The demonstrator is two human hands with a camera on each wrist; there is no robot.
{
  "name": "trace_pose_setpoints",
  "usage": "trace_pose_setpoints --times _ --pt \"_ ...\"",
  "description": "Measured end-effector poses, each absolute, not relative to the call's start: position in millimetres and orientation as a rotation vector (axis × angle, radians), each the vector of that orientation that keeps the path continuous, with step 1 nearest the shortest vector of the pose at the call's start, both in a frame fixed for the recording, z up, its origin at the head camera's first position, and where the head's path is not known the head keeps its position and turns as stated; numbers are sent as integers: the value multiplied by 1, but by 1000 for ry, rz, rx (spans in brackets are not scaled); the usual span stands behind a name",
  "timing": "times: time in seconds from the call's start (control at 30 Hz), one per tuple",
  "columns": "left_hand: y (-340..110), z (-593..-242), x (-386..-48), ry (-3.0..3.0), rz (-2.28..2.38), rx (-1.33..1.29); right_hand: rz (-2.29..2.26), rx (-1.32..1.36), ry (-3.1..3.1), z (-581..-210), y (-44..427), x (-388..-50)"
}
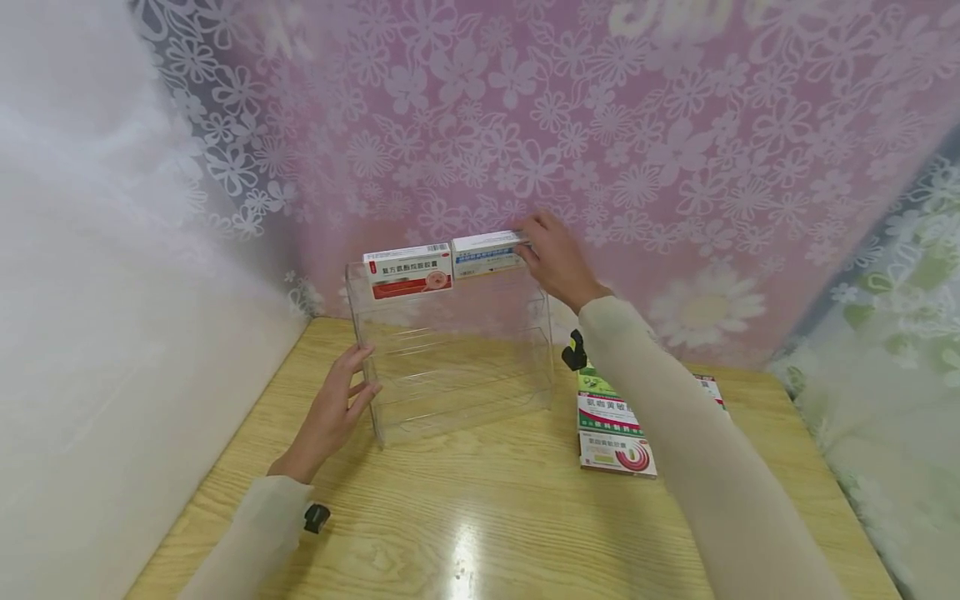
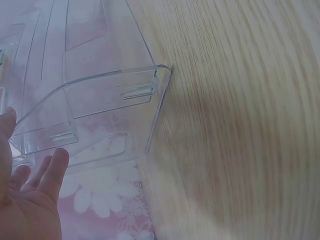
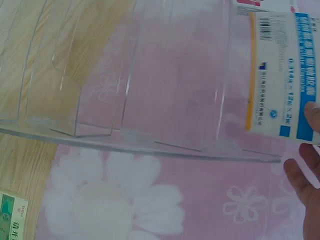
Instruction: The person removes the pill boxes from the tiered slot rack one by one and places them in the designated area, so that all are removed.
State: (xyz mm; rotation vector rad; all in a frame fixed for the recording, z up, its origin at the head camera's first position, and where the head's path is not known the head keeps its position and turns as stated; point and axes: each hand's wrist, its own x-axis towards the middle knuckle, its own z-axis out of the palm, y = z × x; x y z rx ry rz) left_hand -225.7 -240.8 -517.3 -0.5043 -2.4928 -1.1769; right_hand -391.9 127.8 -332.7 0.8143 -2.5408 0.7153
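Note:
A clear acrylic tiered rack (image 1: pixel 457 417) stands on the wooden table. On its top tier, a white-and-red medicine box (image 1: pixel 411 273) sits at the left. Beside it is a white-and-blue medicine box (image 1: pixel 483 257), its right end pinched by my right hand (image 1: pixel 555 260). The right wrist view shows this blue-banded box (image 3: pixel 275 75) with the thumb on its printed face. My left hand (image 1: pixel 336 408) touches the rack's left side edge with loosely extended fingers. In the left wrist view, the fingers (image 2: pixel 52 175) lie beside the clear side panel (image 2: pixel 110 92).
Several medicine boxes lie at the right of the table (image 1: pixel 450 533), including a white-and-red one (image 1: pixel 617 454) and a green-and-white one (image 1: pixel 606 414), partly hidden by my right sleeve. A pink flowered cloth (image 1: pixel 480 125) hangs behind the rack. White drapery (image 1: pixel 112 275) borders the left.

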Motion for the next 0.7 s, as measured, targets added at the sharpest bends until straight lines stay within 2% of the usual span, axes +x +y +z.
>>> trace_pose_setpoints --times 0.37,0.7 --pt "-234 -518 -224 -2475 -1154 -488 943 741 -2359 -311 185 -356" --pt "-231 -516 -222 -2487 -1209 -451 905 625 -2514 -350 271 -295"
